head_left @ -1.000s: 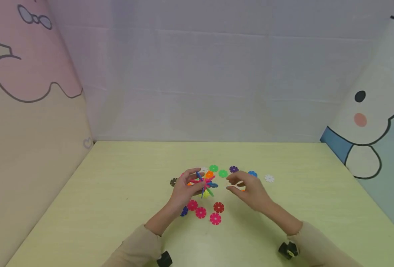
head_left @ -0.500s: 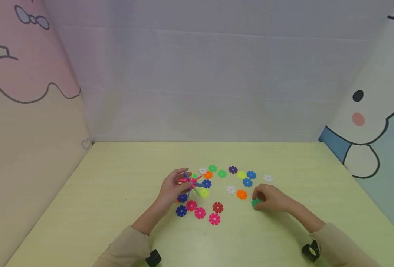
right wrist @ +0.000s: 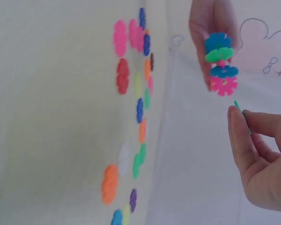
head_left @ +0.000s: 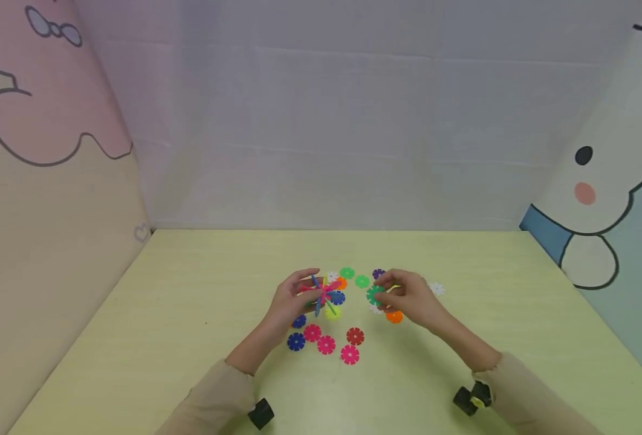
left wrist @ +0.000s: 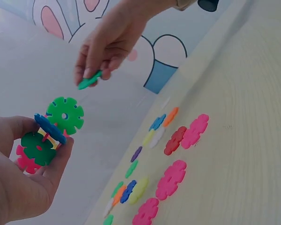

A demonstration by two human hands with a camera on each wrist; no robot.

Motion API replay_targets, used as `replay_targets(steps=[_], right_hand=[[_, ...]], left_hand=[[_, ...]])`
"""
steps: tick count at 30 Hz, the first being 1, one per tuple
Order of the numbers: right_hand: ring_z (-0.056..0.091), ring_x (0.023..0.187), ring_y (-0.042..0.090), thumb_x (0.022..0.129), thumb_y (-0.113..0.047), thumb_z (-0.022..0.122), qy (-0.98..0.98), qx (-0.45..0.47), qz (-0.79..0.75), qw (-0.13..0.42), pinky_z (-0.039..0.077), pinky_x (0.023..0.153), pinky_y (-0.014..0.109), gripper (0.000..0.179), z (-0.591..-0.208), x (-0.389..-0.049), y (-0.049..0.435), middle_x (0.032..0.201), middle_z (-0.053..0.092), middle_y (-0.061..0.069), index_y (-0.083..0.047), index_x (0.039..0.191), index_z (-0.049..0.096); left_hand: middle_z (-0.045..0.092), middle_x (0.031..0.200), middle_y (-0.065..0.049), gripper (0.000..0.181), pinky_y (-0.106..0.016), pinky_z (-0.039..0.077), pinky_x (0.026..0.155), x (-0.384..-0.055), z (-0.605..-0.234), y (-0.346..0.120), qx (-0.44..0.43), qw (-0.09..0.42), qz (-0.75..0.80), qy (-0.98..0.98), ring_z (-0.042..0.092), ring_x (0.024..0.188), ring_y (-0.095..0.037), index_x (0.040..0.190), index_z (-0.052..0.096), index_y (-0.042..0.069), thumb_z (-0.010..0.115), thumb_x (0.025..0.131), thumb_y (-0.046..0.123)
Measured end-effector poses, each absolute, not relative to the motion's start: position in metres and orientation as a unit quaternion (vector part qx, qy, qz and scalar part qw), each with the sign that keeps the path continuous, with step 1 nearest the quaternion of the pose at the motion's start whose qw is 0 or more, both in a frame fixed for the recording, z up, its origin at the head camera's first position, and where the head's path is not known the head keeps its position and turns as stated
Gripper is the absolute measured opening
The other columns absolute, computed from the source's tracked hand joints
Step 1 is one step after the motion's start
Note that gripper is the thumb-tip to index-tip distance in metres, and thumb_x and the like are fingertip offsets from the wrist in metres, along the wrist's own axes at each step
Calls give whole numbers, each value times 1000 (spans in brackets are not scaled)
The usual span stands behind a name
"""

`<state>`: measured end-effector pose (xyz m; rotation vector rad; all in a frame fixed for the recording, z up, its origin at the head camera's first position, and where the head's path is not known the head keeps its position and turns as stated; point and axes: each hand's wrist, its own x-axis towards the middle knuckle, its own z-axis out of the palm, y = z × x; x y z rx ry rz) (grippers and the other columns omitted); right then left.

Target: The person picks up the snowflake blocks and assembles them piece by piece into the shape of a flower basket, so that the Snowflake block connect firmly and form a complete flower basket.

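My left hand (head_left: 289,302) grips a cluster of interlocked snowflake discs (head_left: 325,292) in pink, blue and green, held up over the table. In the left wrist view, its thumb and fingers wrap the cluster's near side, where a dark green disc (left wrist: 38,149) and a bright green disc (left wrist: 65,115) show. My right hand (head_left: 415,300) pinches a single green snowflake disc (head_left: 375,295) between thumb and fingertips, to the right of the cluster. Seen from the right wrist, that disc appears edge-on just below the cluster's pink disc (right wrist: 224,86), with a gap between them.
Loose snowflake discs lie flat below the hands: a red disc (head_left: 355,336), several pink discs (head_left: 350,354), a dark blue disc (head_left: 296,342), an orange disc (head_left: 394,317) and a white disc (head_left: 437,289). A pale wall (head_left: 332,139) stands behind the table (head_left: 190,338).
The right hand went down to the table at the right, took hold of a green disc and brought it back up beside the cluster. The left hand shifted left, then partly back right.
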<state>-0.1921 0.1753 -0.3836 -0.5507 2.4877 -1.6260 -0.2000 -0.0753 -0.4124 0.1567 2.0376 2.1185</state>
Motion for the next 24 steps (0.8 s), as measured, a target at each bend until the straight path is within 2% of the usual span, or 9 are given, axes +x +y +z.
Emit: replay_targets(steps=[7,16,24], right_hand=[[65,64,16,83,-2,63,802,-159,-576,23,55,64,32,21,-371,-203,136,86,60,17,8,100,58],[65,66,22,82,-2,64,820,-165,-548,-17,55,63,28,20,-372,-201,129,84,61,16,6,99,60],[64,63,16,82,-1,64,830,-169,-530,-38,54,61,26,17,-376,-202,128,82,61,14,5,98,61]], left_hand=[[52,124,-14,45,-37,51,82,-197,-411,-70,69,113,709,692,60,98,-21,131,44,7,58,88,11],[53,125,-12,45,-34,52,80,-198,-413,-65,74,97,696,708,60,97,-22,130,45,10,59,88,9],[54,122,-11,43,-32,52,79,-198,-413,-62,69,79,687,719,61,91,-21,127,49,10,62,86,12]])
